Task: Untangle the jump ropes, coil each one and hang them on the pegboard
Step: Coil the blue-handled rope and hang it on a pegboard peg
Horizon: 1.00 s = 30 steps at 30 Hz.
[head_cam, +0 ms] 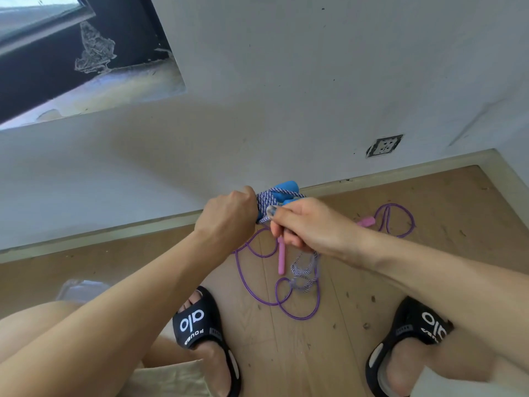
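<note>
From the head view, we see our left hand fisted round a bundle of the braided rope, its blue handles poking up behind the wraps. Our right hand sits just beside it, touching the bundle, fingers curled and pinching the rope's free strand where it leaves the coil. That strand runs down from the right hand to a loose tail hanging just above or on the floor; we cannot tell which.

The purple rope sprawls in loops on the floor between the sandals, toward the wall, with one pink handle lying under the hands and another off to the right. The braided tail crosses its loops.

We judge the coiling is nearly done: the remaining slack lies below the right hand, the nearer one to feed it.
</note>
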Available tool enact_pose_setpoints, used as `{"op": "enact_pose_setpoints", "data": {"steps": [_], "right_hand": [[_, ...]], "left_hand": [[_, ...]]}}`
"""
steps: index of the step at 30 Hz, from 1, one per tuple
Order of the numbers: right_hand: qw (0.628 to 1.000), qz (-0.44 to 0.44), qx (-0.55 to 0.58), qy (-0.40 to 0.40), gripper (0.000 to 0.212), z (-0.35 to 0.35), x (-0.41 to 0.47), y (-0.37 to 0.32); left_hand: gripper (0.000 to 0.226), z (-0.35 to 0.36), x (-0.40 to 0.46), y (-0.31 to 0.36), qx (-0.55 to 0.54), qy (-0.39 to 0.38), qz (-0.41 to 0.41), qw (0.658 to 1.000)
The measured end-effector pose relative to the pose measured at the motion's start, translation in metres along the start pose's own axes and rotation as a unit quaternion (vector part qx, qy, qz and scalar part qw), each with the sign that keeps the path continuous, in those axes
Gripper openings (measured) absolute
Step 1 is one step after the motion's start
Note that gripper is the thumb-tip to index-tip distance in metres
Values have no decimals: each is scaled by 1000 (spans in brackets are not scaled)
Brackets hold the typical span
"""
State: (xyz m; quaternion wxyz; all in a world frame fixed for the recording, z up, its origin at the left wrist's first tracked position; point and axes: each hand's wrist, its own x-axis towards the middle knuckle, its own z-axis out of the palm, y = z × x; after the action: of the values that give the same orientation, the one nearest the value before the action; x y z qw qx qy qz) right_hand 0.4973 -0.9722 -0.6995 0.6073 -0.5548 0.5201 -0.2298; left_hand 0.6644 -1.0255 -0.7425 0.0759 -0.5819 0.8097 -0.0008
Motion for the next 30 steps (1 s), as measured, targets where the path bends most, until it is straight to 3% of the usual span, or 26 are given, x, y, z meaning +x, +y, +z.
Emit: {"op": "enact_pose_setpoints", "data": {"steps": [3, 6, 10, 17, 21, 25, 30], "right_hand": [[998, -35, -40, 20, 46, -17, -1, -15], [989, -56, -111, 75, 53, -36, 4, -22], [976, -55, -178, 115, 57, -58, 16, -16], [958, -25, -282, 52, 62, -60, 28, 3], [961, -49, -266, 57, 60, -58, 28, 0], [947, -95, -290, 100, 57, -52, 32, 4], [953, -78, -269, 114, 54, -40, 37, 5]], "left_hand": [[20, 4, -5, 4, 36, -17, 37, 999], [47, 2, -14, 10, -49, -58, 105, 992], [77, -20, -36, 25, -70, -33, 171, 982], [62, -52, -57, 30, -155, 0, 213, 965], [74, -63, -62, 27, -198, 48, 217, 955], [86, -70, -73, 31, -138, 58, 261, 954], [98, -76, -80, 40, -80, 79, 320, 941]]}}
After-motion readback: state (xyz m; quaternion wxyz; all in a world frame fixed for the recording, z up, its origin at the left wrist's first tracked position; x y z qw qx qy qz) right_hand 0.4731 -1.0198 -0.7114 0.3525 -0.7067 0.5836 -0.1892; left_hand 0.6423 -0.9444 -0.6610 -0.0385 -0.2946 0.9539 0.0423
